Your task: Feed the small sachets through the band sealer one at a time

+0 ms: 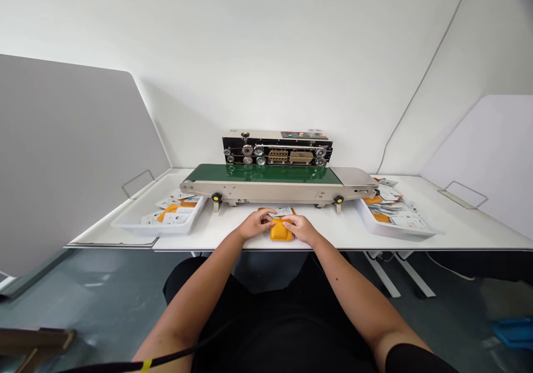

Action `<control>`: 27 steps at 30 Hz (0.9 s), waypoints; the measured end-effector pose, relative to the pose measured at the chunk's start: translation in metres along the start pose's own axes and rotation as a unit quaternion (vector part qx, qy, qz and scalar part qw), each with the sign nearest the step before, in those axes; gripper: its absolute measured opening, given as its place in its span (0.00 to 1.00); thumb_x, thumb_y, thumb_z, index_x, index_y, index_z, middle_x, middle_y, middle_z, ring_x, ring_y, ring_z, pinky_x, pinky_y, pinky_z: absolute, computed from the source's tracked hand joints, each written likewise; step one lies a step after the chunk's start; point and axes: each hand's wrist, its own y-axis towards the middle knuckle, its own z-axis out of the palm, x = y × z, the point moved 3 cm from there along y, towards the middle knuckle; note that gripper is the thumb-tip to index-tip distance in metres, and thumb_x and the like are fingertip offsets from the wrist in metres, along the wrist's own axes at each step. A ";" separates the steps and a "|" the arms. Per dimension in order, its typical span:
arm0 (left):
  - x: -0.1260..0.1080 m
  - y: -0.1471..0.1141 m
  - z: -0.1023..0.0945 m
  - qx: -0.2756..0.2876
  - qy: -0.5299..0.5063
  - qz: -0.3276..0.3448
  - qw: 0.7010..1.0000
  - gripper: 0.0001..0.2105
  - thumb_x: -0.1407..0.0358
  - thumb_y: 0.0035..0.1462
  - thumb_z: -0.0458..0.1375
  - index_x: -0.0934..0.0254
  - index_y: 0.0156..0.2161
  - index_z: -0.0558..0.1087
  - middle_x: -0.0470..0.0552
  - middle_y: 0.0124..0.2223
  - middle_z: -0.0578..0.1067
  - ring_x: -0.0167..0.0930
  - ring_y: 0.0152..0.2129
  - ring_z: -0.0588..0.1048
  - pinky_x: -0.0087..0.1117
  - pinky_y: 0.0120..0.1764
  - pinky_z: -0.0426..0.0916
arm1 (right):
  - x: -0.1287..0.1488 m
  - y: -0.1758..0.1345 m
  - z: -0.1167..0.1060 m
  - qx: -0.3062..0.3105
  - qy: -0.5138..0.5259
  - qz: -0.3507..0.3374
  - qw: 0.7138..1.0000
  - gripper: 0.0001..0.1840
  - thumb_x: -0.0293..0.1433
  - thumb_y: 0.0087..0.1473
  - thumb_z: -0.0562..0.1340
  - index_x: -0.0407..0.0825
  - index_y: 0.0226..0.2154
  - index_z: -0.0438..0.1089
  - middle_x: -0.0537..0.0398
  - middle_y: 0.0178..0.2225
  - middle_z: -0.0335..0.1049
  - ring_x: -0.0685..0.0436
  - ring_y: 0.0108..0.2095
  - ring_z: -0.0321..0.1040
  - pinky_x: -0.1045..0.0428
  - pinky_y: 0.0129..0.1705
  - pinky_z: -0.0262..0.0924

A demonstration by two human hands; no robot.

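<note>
Orange pouch (281,231) sits flat at the near edge of the white table (458,228), centre, just in front of the sealer (277,170). Pouch looks soft and padded, roughly rectangular, with a white printed label on its far end.

Left hand (256,224) rests on the pouch's left side, fingers curled over the label end. Right hand (300,227) lies on the right side, palm down. Both press on it from either side; cannot tell whether either actually grips. Forearms come in bare from near, elbows out, converging on the pouch.

Sealer: metal body, green conveyor belt, rollers and control panel on the far block, yellow knobs on the feet. It blocks the way straight beyond the pouch.

Left tray (141,223): white, shallow, a few orange pouches. Right tray (416,231): white, fuller, same pouches piled up. Both well apart from the hands. Grey divider panel far left.
</note>
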 end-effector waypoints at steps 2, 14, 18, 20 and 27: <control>0.002 0.001 0.000 0.005 0.027 -0.001 1.000 0.18 0.56 0.57 0.63 0.66 0.48 0.74 0.50 0.35 0.78 0.29 0.31 0.75 0.29 0.37 0.70 | 0.002 -0.001 0.000 -0.002 0.001 -0.008 1.000 0.23 0.45 0.51 0.67 0.47 0.45 0.74 0.56 0.28 0.73 0.51 0.21 0.65 0.55 0.22 0.62; 0.004 0.002 0.000 -0.006 -0.013 -0.006 1.000 0.31 0.57 0.51 0.68 0.65 0.58 0.66 0.50 0.36 0.79 0.31 0.33 0.77 0.31 0.38 0.72 | -0.001 0.006 -0.009 -0.091 0.086 -0.056 0.991 0.19 0.45 0.51 0.66 0.51 0.39 0.66 0.59 0.29 0.70 0.49 0.26 0.67 0.55 0.27 0.62; 0.003 0.003 -0.004 -0.077 -0.004 -0.010 0.997 0.26 0.55 0.54 0.65 0.66 0.55 0.68 0.48 0.32 0.78 0.30 0.29 0.76 0.30 0.35 0.72 | 0.005 0.006 0.001 0.003 0.069 -0.047 0.996 0.23 0.37 0.50 0.66 0.52 0.48 0.65 0.61 0.28 0.68 0.50 0.25 0.66 0.54 0.28 0.64; 0.003 0.003 -0.007 -0.105 0.014 -0.013 0.994 0.22 0.55 0.55 0.64 0.66 0.51 0.71 0.49 0.32 0.78 0.30 0.29 0.76 0.30 0.35 0.72 | 0.005 0.005 0.010 0.054 0.038 -0.034 0.997 0.28 0.34 0.49 0.66 0.53 0.53 0.63 0.61 0.28 0.68 0.51 0.25 0.66 0.55 0.27 0.63; -0.001 0.002 -0.010 -0.107 0.090 -0.004 0.990 0.19 0.54 0.54 0.64 0.66 0.46 0.76 0.51 0.35 0.79 0.30 0.30 0.75 0.29 0.35 0.71 | 0.010 0.004 0.021 0.007 0.115 -0.008 0.993 0.30 0.33 0.47 0.65 0.52 0.54 0.60 0.62 0.27 0.69 0.52 0.19 0.64 0.55 0.22 0.60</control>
